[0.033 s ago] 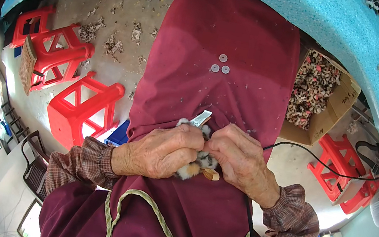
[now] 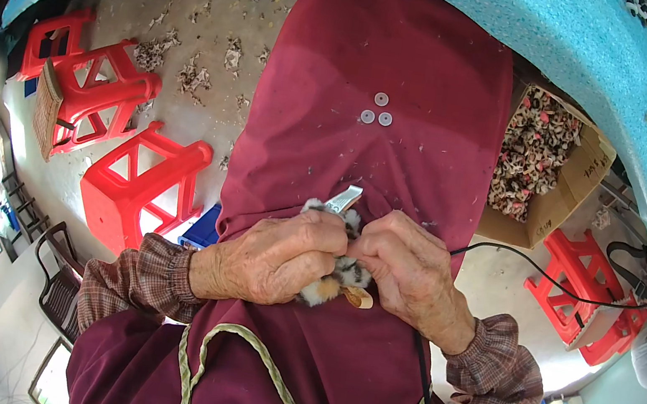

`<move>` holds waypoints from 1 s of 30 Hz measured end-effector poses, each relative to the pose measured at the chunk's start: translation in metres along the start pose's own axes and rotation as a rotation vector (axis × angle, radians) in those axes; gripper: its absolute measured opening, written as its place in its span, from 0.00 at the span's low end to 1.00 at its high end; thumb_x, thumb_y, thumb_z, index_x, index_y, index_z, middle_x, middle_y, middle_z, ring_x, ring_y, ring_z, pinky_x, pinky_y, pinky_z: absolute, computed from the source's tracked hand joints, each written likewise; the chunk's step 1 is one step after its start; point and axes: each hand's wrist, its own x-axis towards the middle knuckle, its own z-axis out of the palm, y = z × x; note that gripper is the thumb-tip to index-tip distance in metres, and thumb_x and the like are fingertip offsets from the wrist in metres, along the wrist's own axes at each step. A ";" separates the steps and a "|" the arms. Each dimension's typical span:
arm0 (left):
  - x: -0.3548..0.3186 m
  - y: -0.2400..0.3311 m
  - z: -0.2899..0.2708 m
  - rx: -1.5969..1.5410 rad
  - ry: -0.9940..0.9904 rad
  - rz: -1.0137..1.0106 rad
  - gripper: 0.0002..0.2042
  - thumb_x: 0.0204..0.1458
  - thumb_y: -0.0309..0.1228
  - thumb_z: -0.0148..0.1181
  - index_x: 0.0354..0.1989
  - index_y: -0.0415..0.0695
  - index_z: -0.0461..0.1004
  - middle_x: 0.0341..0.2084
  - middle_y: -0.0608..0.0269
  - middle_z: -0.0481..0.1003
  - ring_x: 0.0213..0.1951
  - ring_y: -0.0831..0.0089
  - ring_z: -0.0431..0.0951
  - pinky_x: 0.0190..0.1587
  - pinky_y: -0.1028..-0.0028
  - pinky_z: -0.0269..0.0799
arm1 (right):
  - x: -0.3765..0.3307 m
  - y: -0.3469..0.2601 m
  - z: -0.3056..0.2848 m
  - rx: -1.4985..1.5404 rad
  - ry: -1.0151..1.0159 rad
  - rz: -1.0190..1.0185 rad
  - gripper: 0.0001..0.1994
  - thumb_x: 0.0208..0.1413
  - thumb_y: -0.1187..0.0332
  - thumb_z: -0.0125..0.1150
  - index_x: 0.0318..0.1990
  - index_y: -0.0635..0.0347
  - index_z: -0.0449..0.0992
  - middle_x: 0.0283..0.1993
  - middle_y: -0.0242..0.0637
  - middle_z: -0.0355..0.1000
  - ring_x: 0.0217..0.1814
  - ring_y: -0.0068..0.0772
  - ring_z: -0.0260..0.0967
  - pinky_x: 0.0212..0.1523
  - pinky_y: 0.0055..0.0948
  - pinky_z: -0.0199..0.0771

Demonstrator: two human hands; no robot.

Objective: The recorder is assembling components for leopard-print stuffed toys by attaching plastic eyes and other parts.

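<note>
1 small plush piece, black, white and tan [image 2: 319, 291], is held between both hands, low over the maroon cloth [image 2: 400, 37] covering the lap; 1 flat pale strip [image 2: 343, 198] is seen sticking out at its top, 1 tan flap [image 2: 360, 297] at its bottom. Left hand [image 2: 274, 255]: fingers curled together, clamped on the piece's left side. Right hand [image 2: 411, 273]: fingers bunched together at its right edge; tips hidden, grip can't be told. 3 round translucent discs [image 2: 381, 99] are laid in a triangle further up the cloth, well apart from the hands. 1 open cardboard box [image 2: 581, 179], right, is filled with mottled scraps [image 2: 537, 147], uncountable. Red stools [image 2: 134, 193]: 3 seen left, at least 2 right
</note>
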 end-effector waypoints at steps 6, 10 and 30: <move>-0.001 0.003 -0.002 0.079 0.068 -0.121 0.13 0.41 0.21 0.64 0.28 0.39 0.63 0.36 0.50 0.69 0.36 0.54 0.76 0.38 0.63 0.73 | 0.002 -0.002 0.010 0.036 0.180 0.081 0.07 0.45 0.83 0.58 0.31 0.64 0.68 0.30 0.39 0.65 0.31 0.38 0.68 0.31 0.32 0.71; 0.001 0.004 0.001 0.019 0.144 -0.134 0.12 0.41 0.22 0.64 0.29 0.38 0.64 0.34 0.50 0.71 0.33 0.55 0.77 0.35 0.65 0.73 | -0.003 -0.004 0.014 0.114 0.231 0.088 0.07 0.44 0.82 0.59 0.32 0.64 0.69 0.30 0.40 0.66 0.30 0.38 0.68 0.30 0.31 0.69; -0.006 -0.002 0.020 -0.499 0.254 -0.601 0.08 0.41 0.20 0.64 0.32 0.40 0.80 0.31 0.64 0.71 0.30 0.80 0.74 0.32 0.80 0.70 | 0.008 0.038 -0.004 0.299 0.218 0.469 0.03 0.51 0.79 0.55 0.34 0.68 0.73 0.27 0.34 0.72 0.26 0.19 0.70 0.28 0.18 0.70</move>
